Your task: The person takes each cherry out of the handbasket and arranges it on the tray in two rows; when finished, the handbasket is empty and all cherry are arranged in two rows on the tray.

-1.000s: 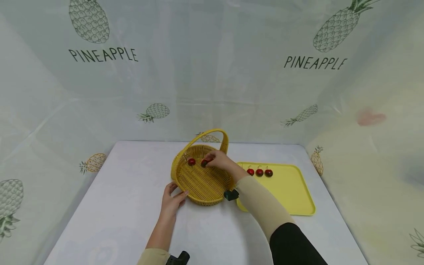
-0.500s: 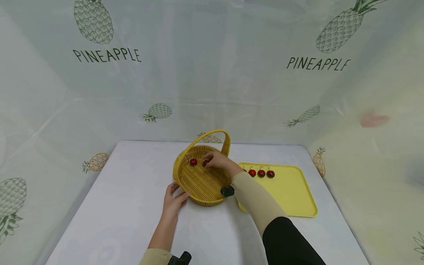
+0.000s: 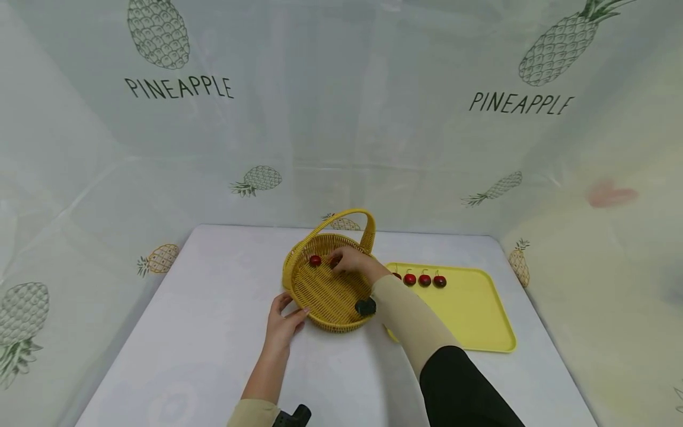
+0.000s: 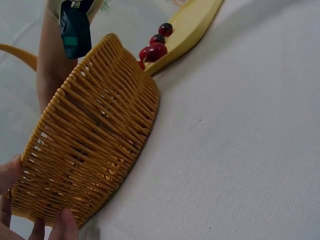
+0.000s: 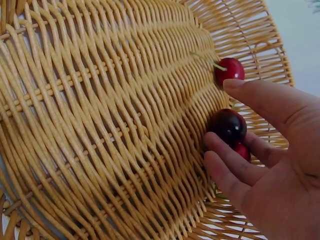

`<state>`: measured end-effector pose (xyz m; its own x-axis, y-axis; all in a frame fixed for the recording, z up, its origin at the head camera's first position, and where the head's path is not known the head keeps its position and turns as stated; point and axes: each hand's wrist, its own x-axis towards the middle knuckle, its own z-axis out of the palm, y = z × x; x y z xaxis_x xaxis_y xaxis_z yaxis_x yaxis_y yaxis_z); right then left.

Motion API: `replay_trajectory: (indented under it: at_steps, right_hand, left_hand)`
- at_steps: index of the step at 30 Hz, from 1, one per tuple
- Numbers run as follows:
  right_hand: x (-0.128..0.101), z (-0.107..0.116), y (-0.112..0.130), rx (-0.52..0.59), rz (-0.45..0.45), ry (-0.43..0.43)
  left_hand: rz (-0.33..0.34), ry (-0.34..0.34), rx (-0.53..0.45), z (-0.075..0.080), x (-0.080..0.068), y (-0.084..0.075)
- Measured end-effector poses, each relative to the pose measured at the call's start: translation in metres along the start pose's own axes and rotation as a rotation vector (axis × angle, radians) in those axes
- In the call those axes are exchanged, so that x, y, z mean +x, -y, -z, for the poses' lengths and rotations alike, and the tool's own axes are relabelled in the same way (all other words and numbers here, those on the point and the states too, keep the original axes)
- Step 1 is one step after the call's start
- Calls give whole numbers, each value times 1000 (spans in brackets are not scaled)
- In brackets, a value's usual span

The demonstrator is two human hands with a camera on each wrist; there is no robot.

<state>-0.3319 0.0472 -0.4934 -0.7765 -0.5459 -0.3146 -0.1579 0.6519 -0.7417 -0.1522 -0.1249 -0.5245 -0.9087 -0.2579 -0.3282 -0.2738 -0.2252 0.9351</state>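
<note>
Woven basket (image 3: 325,296) steadied at its near rim by the relaxed left hand (image 3: 285,323), the right hand (image 5: 265,165) should set its pinched dark cherry (image 5: 227,126), right of centre, down gently.

In the head view the right hand (image 3: 353,263) is covering most of the cherry (image 3: 334,261) under its fingers, and the sleeve is hiding part of the tray (image 3: 480,320). In the left wrist view the frame's edge is cutting off the left hand (image 4: 20,210) and the basket wall (image 4: 90,145) is blocking the inside.
</note>
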Motion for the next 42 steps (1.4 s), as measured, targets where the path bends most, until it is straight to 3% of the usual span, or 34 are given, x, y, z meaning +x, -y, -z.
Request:
replay_trajectory:
  at_steps: [10, 24, 35, 42]
  right_hand:
    - [2, 0, 0, -104, 4, -6]
    - [-13, 5, 9, -128, 33, -20]
    - [-27, 13, 3, -45, 57, 30]
    - [-43, 18, 4, -113, 81, 40]
  left_hand:
    - [-15, 4, 7, 0, 0, 1]
    - [-32, 30, -16, -1, -2, 2]
    - [-13, 19, -4, -2, -2, 3]
    - [-18, 15, 2, -3, -3, 1]
